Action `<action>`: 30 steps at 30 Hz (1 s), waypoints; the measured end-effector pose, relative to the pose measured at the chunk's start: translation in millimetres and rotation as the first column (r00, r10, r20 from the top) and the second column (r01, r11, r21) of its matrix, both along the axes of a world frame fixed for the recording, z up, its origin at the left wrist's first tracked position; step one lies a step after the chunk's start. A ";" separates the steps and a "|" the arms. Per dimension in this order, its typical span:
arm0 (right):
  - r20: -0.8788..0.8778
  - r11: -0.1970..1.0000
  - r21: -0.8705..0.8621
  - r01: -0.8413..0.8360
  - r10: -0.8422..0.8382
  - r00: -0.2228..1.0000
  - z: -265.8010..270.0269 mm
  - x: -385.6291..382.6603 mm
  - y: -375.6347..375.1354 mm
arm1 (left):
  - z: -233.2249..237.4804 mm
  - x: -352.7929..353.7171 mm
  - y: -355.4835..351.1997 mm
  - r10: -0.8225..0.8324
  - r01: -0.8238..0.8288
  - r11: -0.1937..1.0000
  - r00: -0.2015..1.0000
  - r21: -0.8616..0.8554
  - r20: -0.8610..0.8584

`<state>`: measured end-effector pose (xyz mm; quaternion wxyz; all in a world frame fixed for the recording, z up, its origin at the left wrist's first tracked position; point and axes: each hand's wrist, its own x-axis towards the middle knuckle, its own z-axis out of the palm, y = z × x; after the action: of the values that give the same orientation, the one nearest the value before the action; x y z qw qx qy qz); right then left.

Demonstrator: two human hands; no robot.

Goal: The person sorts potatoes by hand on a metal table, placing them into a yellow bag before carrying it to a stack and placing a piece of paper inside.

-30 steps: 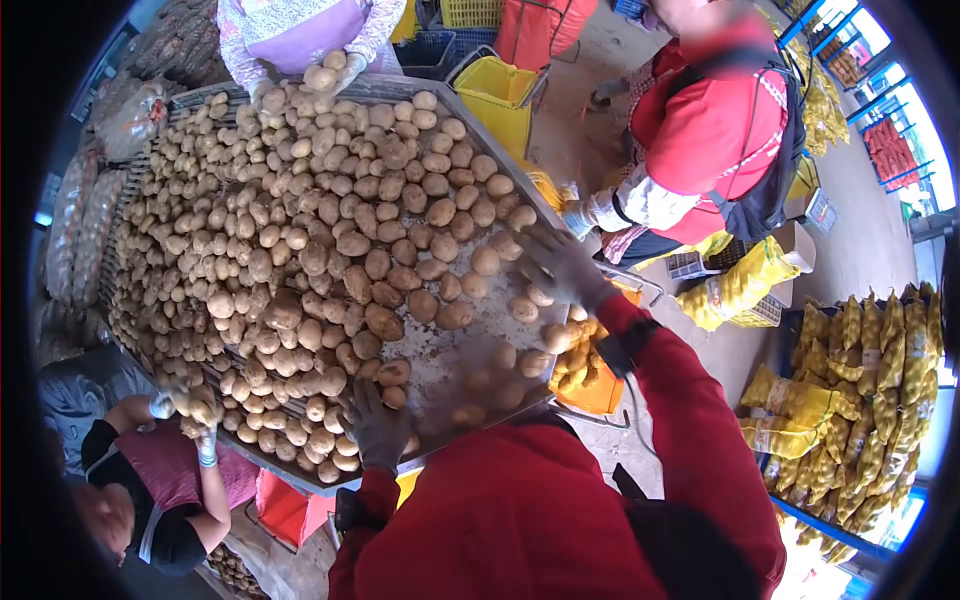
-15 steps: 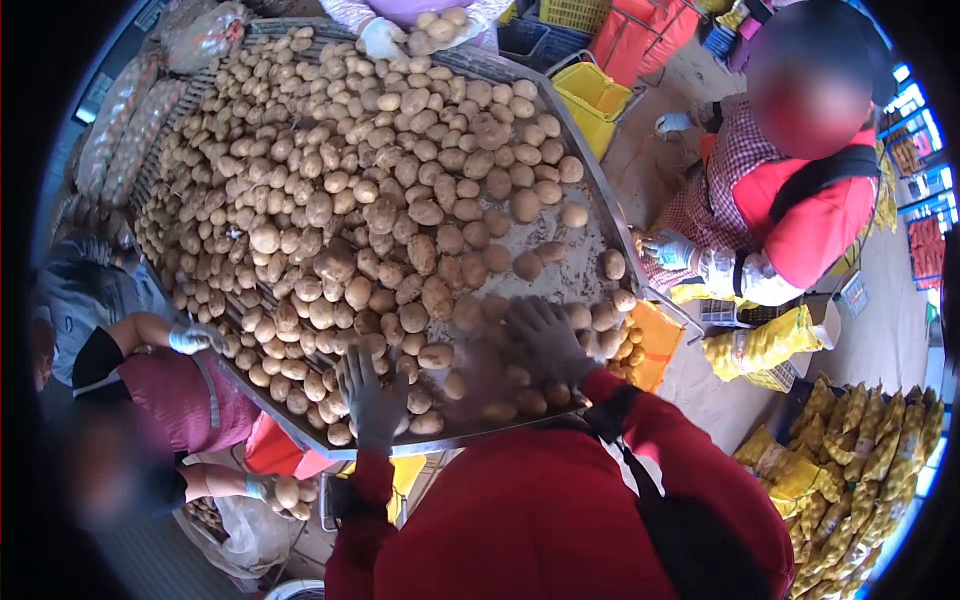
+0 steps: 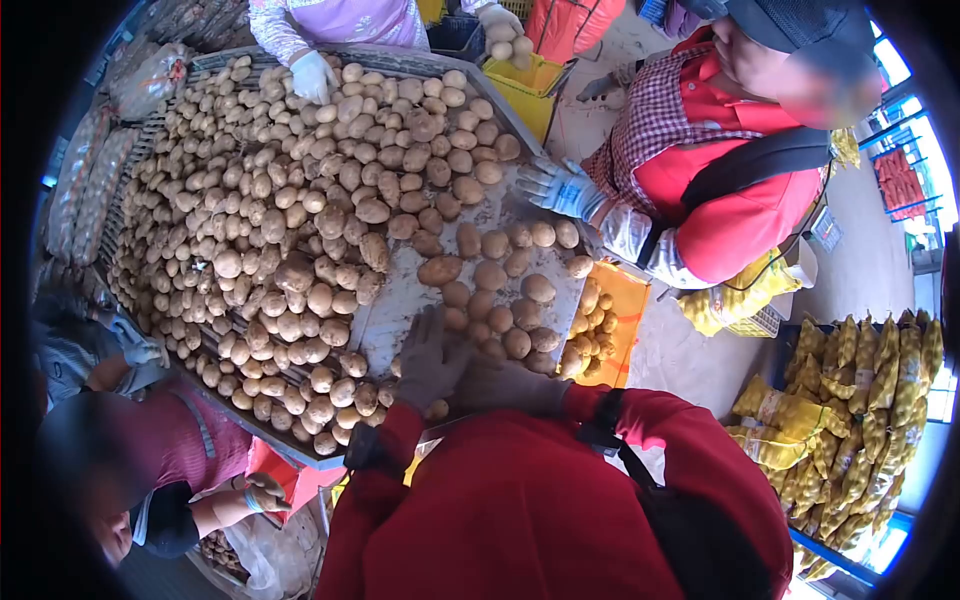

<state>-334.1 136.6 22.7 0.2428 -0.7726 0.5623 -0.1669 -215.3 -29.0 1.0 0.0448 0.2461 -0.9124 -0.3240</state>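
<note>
Many potatoes [image 3: 300, 225] cover the metal sorting table [image 3: 385, 318], heaped thickest at the left. My left hand [image 3: 434, 360], in a grey glove, rests near the front edge with its fingers stretched away from me, beside a bare strip of metal. Close to it my right hand [image 3: 512, 388], gloved and slightly blurred, lies with fingers extended leftward. A loose group of potatoes [image 3: 516, 343] sits just beyond my right hand, reaching towards the right-hand corner. I see nothing gripped in either hand.
An orange-lined container [image 3: 622, 350] holding potatoes stands off the right edge. Co-workers' gloved hands are at the right [image 3: 560, 188] and far side [image 3: 313, 77]; another person works at left. Yellow net sacks [image 3: 860, 400] are stacked at right, a yellow crate [image 3: 520, 100] beyond the table.
My hands have come together near the front edge, the right moving left and nearer. Potatoes now lie grouped towards the right corner, with bare metal left of them. The right co-worker's hand reaches over the table.
</note>
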 end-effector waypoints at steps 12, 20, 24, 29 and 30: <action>-0.113 0.968 -0.253 0.000 -0.030 0.993 -58.3 24.4 -10.5 | -2.5 208.2 5.3 0.385 -0.267 0.867 0.895 -0.421 0.225; -0.151 0.919 -0.340 0.197 -0.260 0.954 -61.7 -54.3 85.2 | 24.2 186.3 27.8 0.412 -0.290 0.893 0.835 -0.344 0.366; -0.046 0.895 -0.250 0.368 -0.391 0.919 -54.7 -67.5 121.1 | 26.6 150.1 15.8 0.274 -0.228 0.952 0.931 -0.202 0.240; -0.175 0.858 0.010 0.513 -0.503 0.846 -44.4 -73.8 145.0 | 16.9 81.3 14.6 0.165 -0.149 0.986 0.943 -0.076 0.290; -0.150 0.830 -0.190 0.524 -0.552 0.820 -34.4 -71.8 136.9 | 21.6 70.9 15.8 0.163 -0.164 0.986 0.918 -0.027 0.363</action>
<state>-405.9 273.5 -11.7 0.0734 -0.6097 0.7660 -0.1898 -144.5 -13.2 22.6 -0.0983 0.3771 -0.8805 -0.2698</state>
